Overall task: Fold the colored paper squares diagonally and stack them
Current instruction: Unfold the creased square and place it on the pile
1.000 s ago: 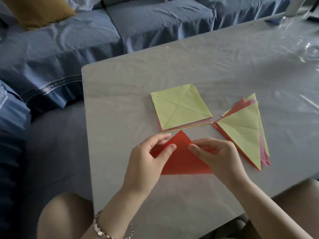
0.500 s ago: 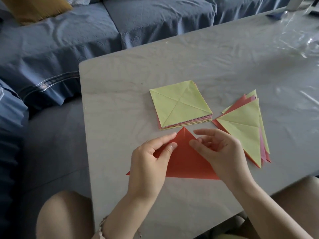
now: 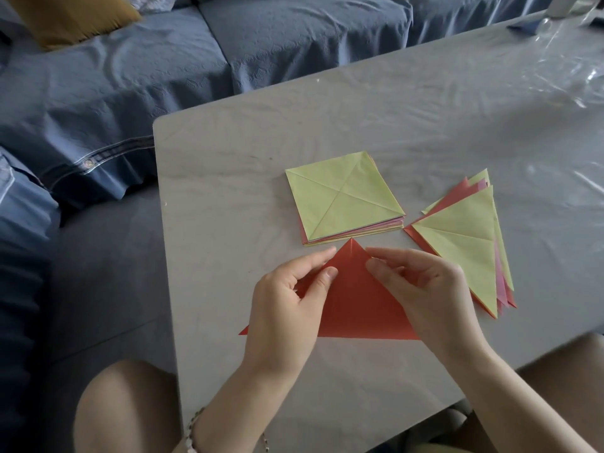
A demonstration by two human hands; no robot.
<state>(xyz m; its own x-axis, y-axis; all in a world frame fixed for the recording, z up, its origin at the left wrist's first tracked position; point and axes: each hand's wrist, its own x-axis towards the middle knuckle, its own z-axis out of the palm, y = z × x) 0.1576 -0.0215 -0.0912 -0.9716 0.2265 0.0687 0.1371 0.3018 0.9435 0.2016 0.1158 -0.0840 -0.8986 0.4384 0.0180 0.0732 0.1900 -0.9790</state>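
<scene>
Red paper triangle [image 3: 356, 302] lies flat on the bench [image 3: 228, 178] near the front edge, spread wider than a second ago; its left tip now shows past the left hand [image 3: 287, 308], and its apex has come just short of the stack of unfolded squares [image 3: 343, 201]. That stack, a yellow-green sheet on top, sits behind it; the pile of folded triangles [image 3: 464, 246] lies fanned just to the right, apart from the stack. The left hand pinches the left sloping edge between thumb and forefinger; the right hand [image 3: 428, 295] pinches the right slope, thumb on top, fingers curled.
</scene>
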